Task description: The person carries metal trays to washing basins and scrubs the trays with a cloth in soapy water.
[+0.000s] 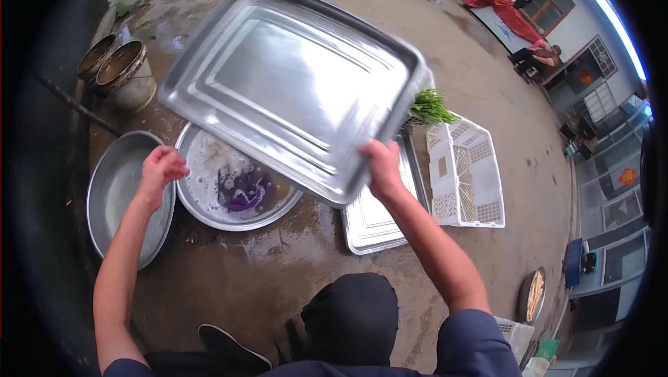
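A large rectangular metal tray (278,77) is held up and tilted over the ground. My right hand (383,165) grips its near right corner, thumb on the inner face. My left hand (165,168) is apart from the tray, its fingers curled together; whether anything is between them cannot be made out. Beneath the tray, a round metal basin (229,224) contains sudsy water and a purple cloth (247,192). To its left stands another metal basin (132,189) with some water. A second metal tray (376,227) lies on the ground under my right forearm.
Right of the trays sits a white plastic crate (476,168), with green vegetables (431,105) beside it. Two dirty buckets (129,74) stand at the left by the wall. A bowl of pale sticks (534,293) is at lower right. A person (539,57) sits far off.
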Demonstrator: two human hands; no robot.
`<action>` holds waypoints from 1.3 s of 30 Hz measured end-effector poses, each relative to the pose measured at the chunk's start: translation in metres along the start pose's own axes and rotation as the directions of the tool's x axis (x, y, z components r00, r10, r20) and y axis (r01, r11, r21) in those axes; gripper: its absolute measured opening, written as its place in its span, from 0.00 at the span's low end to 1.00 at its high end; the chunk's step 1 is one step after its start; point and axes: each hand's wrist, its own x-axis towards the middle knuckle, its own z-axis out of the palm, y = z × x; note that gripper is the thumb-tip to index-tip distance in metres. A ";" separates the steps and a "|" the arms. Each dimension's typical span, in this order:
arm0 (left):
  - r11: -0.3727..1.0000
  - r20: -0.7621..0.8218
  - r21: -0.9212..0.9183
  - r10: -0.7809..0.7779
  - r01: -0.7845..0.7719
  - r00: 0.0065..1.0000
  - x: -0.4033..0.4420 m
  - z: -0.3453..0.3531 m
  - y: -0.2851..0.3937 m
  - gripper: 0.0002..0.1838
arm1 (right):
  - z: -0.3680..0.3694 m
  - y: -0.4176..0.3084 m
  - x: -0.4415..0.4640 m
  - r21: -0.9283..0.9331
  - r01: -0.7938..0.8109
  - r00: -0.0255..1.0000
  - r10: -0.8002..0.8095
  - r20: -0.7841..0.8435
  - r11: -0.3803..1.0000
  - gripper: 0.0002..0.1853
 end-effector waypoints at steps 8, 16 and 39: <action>0.966 0.131 0.250 -0.104 0.069 0.986 0.009 0.026 -0.037 0.11 | -0.217 0.064 -0.072 0.329 0.160 0.746 0.104 -0.658 0.931 0.12; 0.942 0.156 0.313 -0.174 0.119 0.972 0.010 0.037 -0.047 0.09 | -0.339 0.091 -0.081 0.550 0.269 0.583 0.321 -0.746 0.791 0.22; 0.892 0.231 0.441 -0.220 0.099 0.948 0.008 0.051 -0.063 0.04 | -0.239 0.137 -0.007 0.461 -0.065 0.829 0.305 -0.468 0.885 0.28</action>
